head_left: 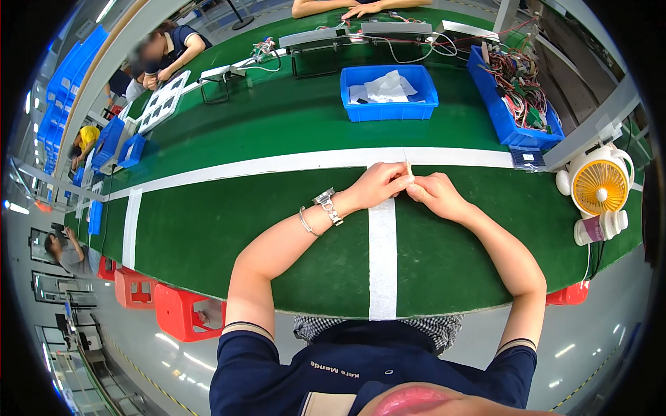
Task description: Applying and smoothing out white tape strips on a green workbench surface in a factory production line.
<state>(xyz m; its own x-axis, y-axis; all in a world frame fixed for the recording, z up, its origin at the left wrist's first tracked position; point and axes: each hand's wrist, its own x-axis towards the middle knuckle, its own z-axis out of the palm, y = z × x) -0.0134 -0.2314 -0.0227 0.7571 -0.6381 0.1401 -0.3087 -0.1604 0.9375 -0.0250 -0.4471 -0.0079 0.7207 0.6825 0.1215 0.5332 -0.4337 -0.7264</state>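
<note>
My left hand point(380, 184) and my right hand point(441, 195) meet over the green table point(312, 243), where two white tape strips join. Both are closed, thumbs and fingertips pinched together. A small pale, thin piece point(409, 168) sticks up between the fingertips; it is too small to name, and the fingers hide the rest of it. On my left wrist are a silver watch point(325, 200) and a bangle point(305, 220). A long white tape strip point(277, 165) runs crosswise just beyond my hands.
Beyond the tape stands a blue bin point(390, 111) with white crumpled sheets. To its right, a longer blue bin point(510, 128) holds tangled wires. A yellow-and-white fan point(599, 187) and a white bottle point(601, 227) are at the right edge. Other people work at the far side and left.
</note>
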